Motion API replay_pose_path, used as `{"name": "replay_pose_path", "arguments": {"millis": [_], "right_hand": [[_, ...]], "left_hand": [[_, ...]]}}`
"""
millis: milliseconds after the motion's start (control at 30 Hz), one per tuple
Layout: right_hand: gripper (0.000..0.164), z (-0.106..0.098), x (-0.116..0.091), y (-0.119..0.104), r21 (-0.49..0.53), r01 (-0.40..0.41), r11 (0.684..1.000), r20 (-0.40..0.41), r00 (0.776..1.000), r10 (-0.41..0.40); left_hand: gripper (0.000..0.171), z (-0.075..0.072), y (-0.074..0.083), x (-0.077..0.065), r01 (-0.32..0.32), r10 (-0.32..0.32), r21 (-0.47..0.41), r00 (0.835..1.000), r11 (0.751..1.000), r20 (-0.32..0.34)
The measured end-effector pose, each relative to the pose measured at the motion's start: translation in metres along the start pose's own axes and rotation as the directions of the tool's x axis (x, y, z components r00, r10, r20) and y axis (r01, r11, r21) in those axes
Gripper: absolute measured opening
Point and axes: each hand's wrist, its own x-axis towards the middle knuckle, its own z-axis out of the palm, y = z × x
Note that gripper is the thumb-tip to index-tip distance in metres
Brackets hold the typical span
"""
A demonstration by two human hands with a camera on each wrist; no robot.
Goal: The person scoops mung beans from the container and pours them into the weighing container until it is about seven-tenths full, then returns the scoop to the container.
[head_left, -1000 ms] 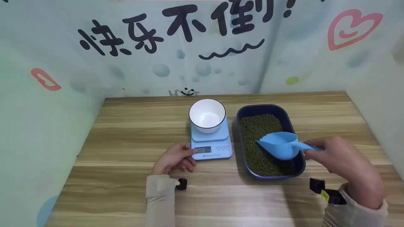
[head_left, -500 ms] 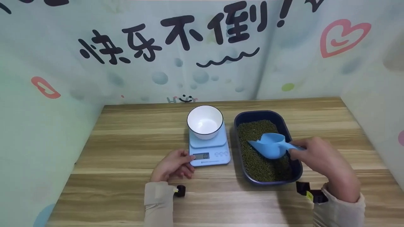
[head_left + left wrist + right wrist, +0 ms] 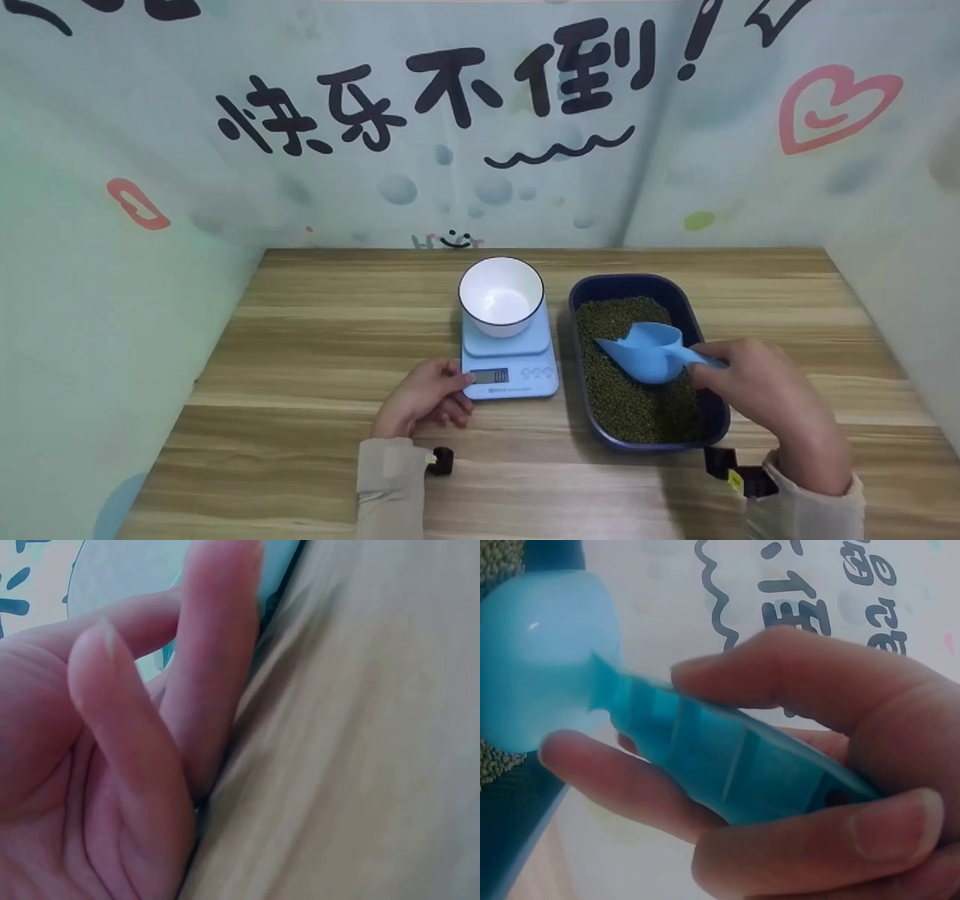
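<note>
My right hand grips the handle of a light-blue scoop; in the right wrist view, fingers and thumb close around the ribbed handle. The scoop points left, its tip over green mung beans in a dark-blue tub. No beans show in its bowl part. My left hand holds the front left edge of a light-blue kitchen scale, thumb on top beside the display, other fingers loosely curled below. A white bowl with a dark rim, empty, stands on the scale's platform.
Everything stands on a wood-grain table. The tub sits just right of the scale with a narrow gap between them. A printed backdrop closes off the table's far side and both flanks.
My right hand has moved left with the scoop, carrying it from the tub's right side further over the beans. My left hand stays at the scale. The head view has tilted up slightly.
</note>
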Motion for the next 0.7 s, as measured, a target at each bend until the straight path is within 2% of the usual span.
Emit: {"name": "replay_pose_path", "arguments": {"millis": [200, 467, 700], "right_hand": [[0.038, 0.003, 0.001, 0.002, -0.006, -0.015, 1.000, 0.010, 1.000, 0.015], [0.040, 0.005, 0.006, -0.003, 0.010, -0.003, 1.000, 0.014, 1.000, 0.003], [0.037, 0.011, 0.010, -0.005, -0.011, 0.006, 1.000, 0.009, 1.000, -0.006]], "left_hand": [[0.028, 0.001, 0.000, 0.002, 0.024, -0.023, 0.027, 1.000, 0.999, -0.003], [0.030, -0.004, 0.002, -0.003, 0.030, -0.029, 0.044, 1.000, 0.999, -0.011], [0.031, -0.001, 0.001, 0.000, 0.041, -0.040, 0.036, 0.999, 0.999, -0.010]]}}
